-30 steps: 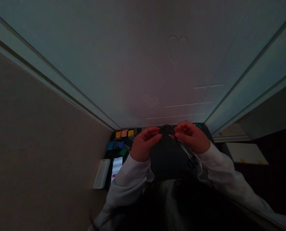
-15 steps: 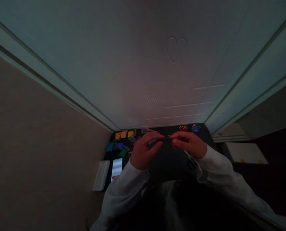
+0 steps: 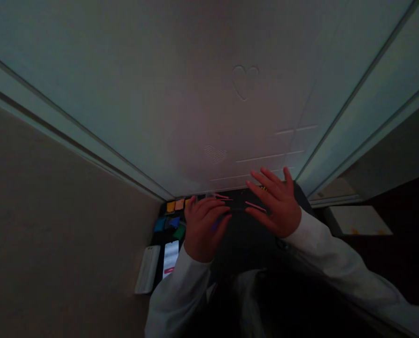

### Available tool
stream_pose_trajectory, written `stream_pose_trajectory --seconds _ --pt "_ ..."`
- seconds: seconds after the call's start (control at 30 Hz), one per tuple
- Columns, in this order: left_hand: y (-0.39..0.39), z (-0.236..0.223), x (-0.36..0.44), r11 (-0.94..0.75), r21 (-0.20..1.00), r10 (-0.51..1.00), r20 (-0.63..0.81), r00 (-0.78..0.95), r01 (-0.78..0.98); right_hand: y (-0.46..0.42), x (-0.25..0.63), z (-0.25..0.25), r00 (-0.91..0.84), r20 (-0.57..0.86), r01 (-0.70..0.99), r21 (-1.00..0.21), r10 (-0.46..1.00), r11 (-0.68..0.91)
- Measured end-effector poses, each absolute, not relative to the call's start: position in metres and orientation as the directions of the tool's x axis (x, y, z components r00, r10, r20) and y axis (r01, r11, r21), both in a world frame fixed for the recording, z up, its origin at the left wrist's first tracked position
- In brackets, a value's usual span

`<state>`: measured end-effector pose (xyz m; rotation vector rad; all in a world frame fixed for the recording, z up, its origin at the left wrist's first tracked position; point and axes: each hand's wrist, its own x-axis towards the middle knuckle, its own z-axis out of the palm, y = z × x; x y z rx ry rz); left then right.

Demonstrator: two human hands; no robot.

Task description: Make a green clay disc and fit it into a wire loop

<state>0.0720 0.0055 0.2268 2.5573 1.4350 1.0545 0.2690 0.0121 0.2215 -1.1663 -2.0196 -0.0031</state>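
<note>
Over the dark tabletop (image 3: 243, 244), my left hand (image 3: 204, 227) has its fingers stretched to the right, thumb apart below them. A faint thin dark strip runs near its fingertips; whether it touches them I cannot tell. My right hand (image 3: 278, 206) is spread wide, palm down, with nothing seen in it. Beside its fingers lies a thin pink stick (image 3: 255, 205). Another pink piece (image 3: 221, 195) lies just beyond my left fingers. A bit of something purple (image 3: 215, 225) shows beneath the left hand. The light is dim.
Yellow and peach packets (image 3: 174, 205), a blue packet (image 3: 174, 222) and a green packet (image 3: 180, 231) lie at left. Nearer are a lit phone (image 3: 170, 258) and a long white case (image 3: 148, 270). A pale wall with hearts (image 3: 215, 154) rises behind. Dark scissors handles (image 3: 281, 244) show partly by my right wrist.
My hands have moved apart from their near-touching pinch. The right fingers have spread open and lifted toward the wall; the left hand has shifted slightly left and nearer. The view has tilted.
</note>
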Motion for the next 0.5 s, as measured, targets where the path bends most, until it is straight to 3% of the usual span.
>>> stream_pose_trajectory --seconds 0.1,0.17,0.23,0.33,0.4,0.5 --pt "0.008 0.225 0.068 -0.56 0.286 0.749 0.575 0.329 0.778 0.012 0.271 0.225 -0.33 0.666 0.802 -0.175 0.668 0.571" --pt "0.009 0.223 0.067 -0.561 0.279 0.741 0.59 0.321 0.779 0.01 0.272 0.229 -0.373 0.641 0.772 -0.186 0.671 0.607" --pt "0.008 0.222 0.067 -0.572 0.289 0.735 0.595 0.324 0.767 0.006 0.271 0.233 -0.393 0.589 0.7 -0.306 0.706 0.645" --pt "0.004 0.223 0.069 -0.597 0.304 0.727 0.596 0.341 0.742 0.004 0.268 0.235 -0.384 0.474 0.5 -0.614 0.792 0.61" --pt "0.001 0.225 0.07 -0.61 0.295 0.715 0.604 0.352 0.735 0.004 0.266 0.233 -0.378 0.365 0.337 -0.801 0.851 0.494" --pt "-0.004 0.227 0.07 -0.642 0.255 0.678 0.63 0.38 0.723 0.004 0.26 0.225 -0.43 0.184 0.188 -0.939 0.884 0.287"
